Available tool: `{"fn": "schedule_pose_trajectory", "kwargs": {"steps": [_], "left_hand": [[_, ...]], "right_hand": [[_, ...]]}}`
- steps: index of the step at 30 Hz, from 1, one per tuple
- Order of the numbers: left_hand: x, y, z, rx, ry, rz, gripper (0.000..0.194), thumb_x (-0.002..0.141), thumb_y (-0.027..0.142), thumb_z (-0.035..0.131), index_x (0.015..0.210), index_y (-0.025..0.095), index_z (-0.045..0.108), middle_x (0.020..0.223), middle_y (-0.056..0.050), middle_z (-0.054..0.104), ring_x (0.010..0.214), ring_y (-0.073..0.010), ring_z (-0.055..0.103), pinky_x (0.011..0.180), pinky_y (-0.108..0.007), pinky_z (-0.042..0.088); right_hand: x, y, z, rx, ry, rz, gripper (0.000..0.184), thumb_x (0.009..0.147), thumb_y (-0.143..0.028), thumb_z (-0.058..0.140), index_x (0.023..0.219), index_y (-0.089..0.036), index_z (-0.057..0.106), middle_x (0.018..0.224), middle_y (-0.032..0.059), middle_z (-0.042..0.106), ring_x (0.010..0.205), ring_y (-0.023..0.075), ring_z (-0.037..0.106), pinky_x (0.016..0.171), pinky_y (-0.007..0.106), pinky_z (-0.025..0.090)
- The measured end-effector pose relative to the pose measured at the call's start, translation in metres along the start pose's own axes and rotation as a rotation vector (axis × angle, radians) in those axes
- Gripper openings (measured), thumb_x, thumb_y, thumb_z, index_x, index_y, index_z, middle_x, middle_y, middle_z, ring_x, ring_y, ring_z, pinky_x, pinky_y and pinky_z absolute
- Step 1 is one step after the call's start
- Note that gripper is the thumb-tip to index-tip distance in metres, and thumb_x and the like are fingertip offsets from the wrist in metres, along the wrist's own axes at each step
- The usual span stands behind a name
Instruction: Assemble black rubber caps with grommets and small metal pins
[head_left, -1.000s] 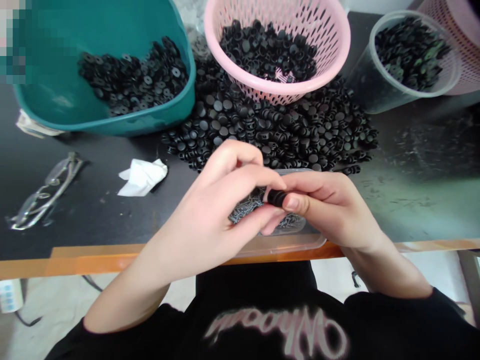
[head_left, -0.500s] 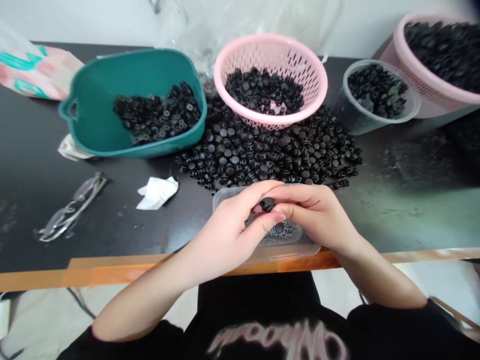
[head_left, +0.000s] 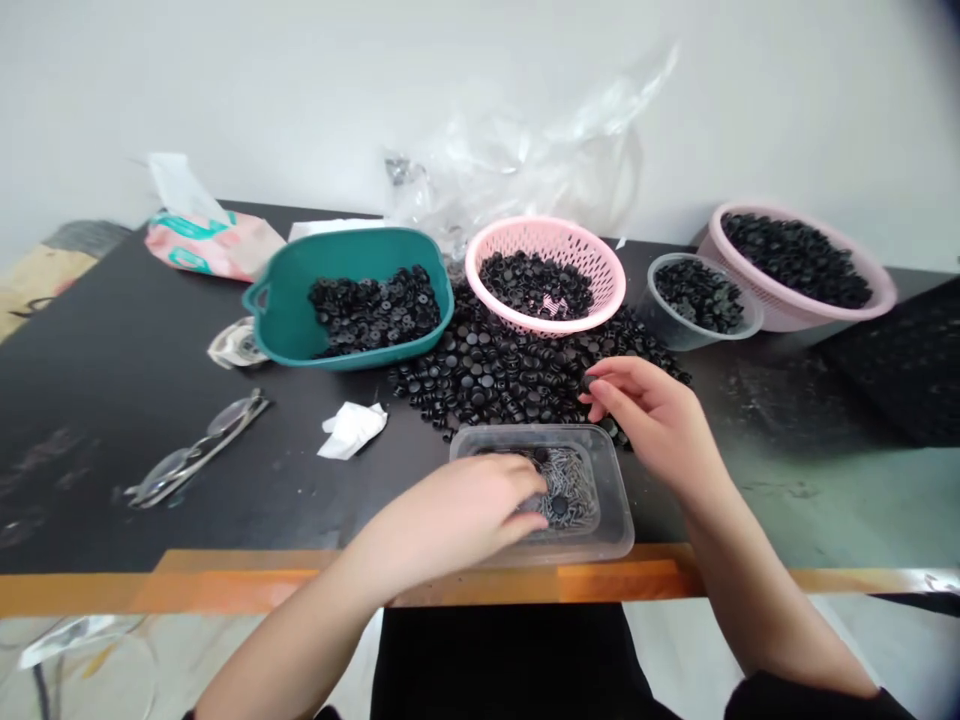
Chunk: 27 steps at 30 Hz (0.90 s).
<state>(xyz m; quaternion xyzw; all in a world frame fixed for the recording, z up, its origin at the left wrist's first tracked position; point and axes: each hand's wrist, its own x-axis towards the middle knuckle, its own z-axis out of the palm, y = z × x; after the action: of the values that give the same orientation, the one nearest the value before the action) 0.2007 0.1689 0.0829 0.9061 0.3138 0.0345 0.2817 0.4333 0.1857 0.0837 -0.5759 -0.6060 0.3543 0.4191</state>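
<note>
My left hand (head_left: 450, 515) rests in a transparent plastic tub (head_left: 611, 495), its fingers curled over a heap of small grey metal parts (head_left: 570, 490). A few round black pieces (head_left: 559, 505) lie on that heap. My right hand (head_left: 649, 415) is raised over the edge of a wide pile of black rubber plugs (head_left: 487, 380). Its thumb and fingertips pinch one small black plug (head_left: 587, 382). Whether my left hand holds anything is hidden by its fingers.
On the black tabletop stand a teal tub of black pieces (head_left: 277, 300), a pink basket (head_left: 547, 235), a transparent cup (head_left: 679, 320) and a larger pink basket (head_left: 795, 310). Eyeglasses (head_left: 195, 450) and crumpled tissue (head_left: 352, 430) lie left. An orange strip edges the table's near side.
My hands have moved apart from a shared pinch on a black piece. The left has dropped into the tub and the right has moved toward the pile. The view has tilted up.
</note>
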Motion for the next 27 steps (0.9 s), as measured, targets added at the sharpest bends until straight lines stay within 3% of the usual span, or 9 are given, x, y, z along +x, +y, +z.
{"fn": "schedule_pose_trajectory", "kwargs": {"steps": [4, 8, 10, 13, 15, 17, 21, 24, 27], "left_hand": [[-0.002, 0.005, 0.014, 0.132, -0.071, 0.025, 0.018, 0.092, 0.02, 0.07, 0.11, 0.016, 0.073, 0.124, -0.011, 0.07, 0.115, -0.0304, 0.066, 0.094, -0.042, 0.055], [-0.004, 0.007, 0.015, 0.211, -0.089, -0.001, 0.024, 0.089, 0.006, 0.062, 0.109, 0.016, 0.072, 0.128, -0.012, 0.067, 0.113, -0.0303, 0.066, 0.088, -0.04, 0.056], [-0.004, 0.008, 0.015, 0.242, -0.085, -0.02, 0.029, 0.087, 0.002, 0.058, 0.109, 0.015, 0.071, 0.129, -0.013, 0.066, 0.111, -0.0306, 0.066, 0.088, -0.041, 0.056], [0.0, 0.007, 0.018, 0.273, -0.075, -0.048, 0.03, 0.086, 0.001, 0.056, 0.109, 0.013, 0.07, 0.122, -0.014, 0.068, 0.105, -0.0297, 0.067, 0.086, -0.041, 0.056], [0.004, 0.007, 0.02, 0.283, -0.065, -0.069, 0.028, 0.087, 0.001, 0.055, 0.109, 0.012, 0.069, 0.113, -0.013, 0.07, 0.101, -0.0287, 0.069, 0.084, -0.04, 0.056], [0.008, 0.006, 0.02, 0.28, -0.048, -0.091, 0.024, 0.091, 0.003, 0.053, 0.108, 0.011, 0.068, 0.107, -0.012, 0.071, 0.099, -0.028, 0.069, 0.085, -0.04, 0.056], [0.015, 0.002, 0.016, 0.257, -0.015, -0.136, 0.021, 0.094, 0.004, 0.048, 0.104, 0.009, 0.066, 0.103, -0.013, 0.071, 0.097, -0.0305, 0.07, 0.086, -0.044, 0.055], [0.015, 0.0, 0.01, 0.233, -0.003, -0.144, 0.023, 0.093, 0.002, 0.048, 0.106, 0.009, 0.065, 0.102, -0.013, 0.071, 0.097, -0.0315, 0.07, 0.086, -0.044, 0.053], [0.01, -0.002, 0.004, 0.187, 0.018, -0.134, 0.021, 0.096, 0.005, 0.047, 0.104, 0.013, 0.065, 0.1, -0.008, 0.071, 0.092, -0.0267, 0.069, 0.08, -0.039, 0.051]], "right_hand": [[0.021, 0.006, 0.012, -0.139, -0.01, 0.003, 0.022, 0.094, -0.028, 0.06, 0.106, -0.014, 0.071, 0.075, 0.0031, 0.072, 0.062, 0.0151, 0.065, 0.067, 0.031, 0.053], [0.036, 0.005, 0.02, -0.119, -0.037, -0.016, 0.027, 0.092, -0.02, 0.058, 0.115, -0.013, 0.07, 0.09, 0.006, 0.076, 0.072, 0.0148, 0.07, 0.079, 0.031, 0.056], [0.035, -0.004, 0.017, -0.106, -0.073, -0.026, 0.024, 0.093, -0.022, 0.059, 0.111, -0.013, 0.071, 0.093, 0.0066, 0.076, 0.074, 0.0147, 0.071, 0.076, 0.029, 0.056], [0.022, -0.024, 0.01, -0.161, -0.367, -0.012, 0.018, 0.095, -0.024, 0.058, 0.099, -0.015, 0.073, 0.081, 0.0035, 0.075, 0.066, 0.0142, 0.069, 0.061, 0.025, 0.054], [0.009, -0.033, 0.008, -0.395, -0.697, -0.08, 0.019, 0.097, -0.021, 0.057, 0.093, -0.018, 0.075, 0.076, 0.0009, 0.074, 0.064, 0.0141, 0.068, 0.061, 0.025, 0.052], [-0.004, -0.035, 0.013, -0.693, -0.894, -0.19, 0.019, 0.096, -0.015, 0.058, 0.089, -0.017, 0.076, 0.083, 0.0034, 0.075, 0.074, 0.0183, 0.071, 0.069, 0.029, 0.053], [-0.016, -0.02, 0.027, -0.905, -0.85, -0.234, 0.016, 0.09, -0.005, 0.059, 0.096, -0.009, 0.074, 0.098, 0.0137, 0.074, 0.091, 0.03, 0.072, 0.076, 0.037, 0.053], [-0.014, -0.01, 0.03, -0.911, -0.837, -0.238, 0.015, 0.091, -0.006, 0.059, 0.094, -0.012, 0.072, 0.096, 0.011, 0.073, 0.093, 0.0288, 0.071, 0.076, 0.035, 0.051], [-0.012, -0.007, 0.028, -0.889, -0.804, -0.229, 0.018, 0.094, -0.005, 0.056, 0.094, -0.014, 0.071, 0.097, 0.0087, 0.074, 0.092, 0.0256, 0.071, 0.077, 0.033, 0.049]]}}
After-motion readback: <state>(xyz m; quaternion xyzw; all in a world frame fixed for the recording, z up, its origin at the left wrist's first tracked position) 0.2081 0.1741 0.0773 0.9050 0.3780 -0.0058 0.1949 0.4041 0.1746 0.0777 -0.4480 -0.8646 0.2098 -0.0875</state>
